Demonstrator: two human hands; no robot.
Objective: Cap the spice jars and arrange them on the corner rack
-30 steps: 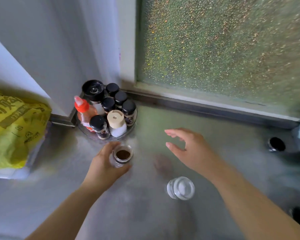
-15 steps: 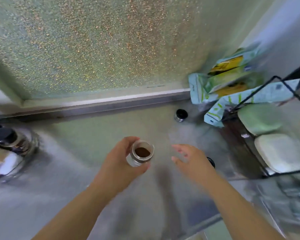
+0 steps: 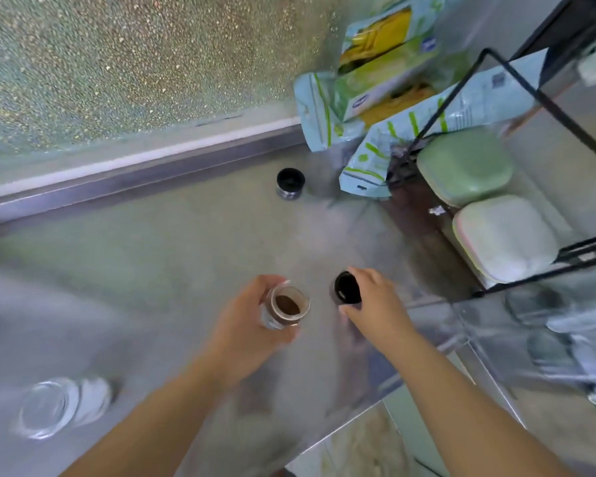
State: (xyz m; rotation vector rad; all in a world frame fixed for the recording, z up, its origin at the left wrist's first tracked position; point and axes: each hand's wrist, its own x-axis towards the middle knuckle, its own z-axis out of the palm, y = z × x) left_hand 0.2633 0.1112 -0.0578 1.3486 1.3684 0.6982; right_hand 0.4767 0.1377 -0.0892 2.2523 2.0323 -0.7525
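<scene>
My left hand (image 3: 246,325) grips an open glass spice jar (image 3: 284,306) with brown powder inside, held above the steel counter (image 3: 152,270). Just to its right my right hand (image 3: 375,304) holds a black cap (image 3: 347,288), its hollow side facing me. A second black cap (image 3: 290,182) lies on the counter near the window sill. An empty-looking uncapped glass jar (image 3: 61,406) lies blurred at the lower left. The corner rack is out of view.
Light-blue and green food bags (image 3: 369,98) lean in the back right corner. A black wire shelf (image 3: 516,91) stands at the right over green (image 3: 465,165) and white (image 3: 504,237) lidded boxes. The counter's front edge (image 3: 358,418) runs at the lower right.
The view swung right, away from the rack. My left hand carried the open jar along. My right hand reached down to the counter and picked up a black cap.
</scene>
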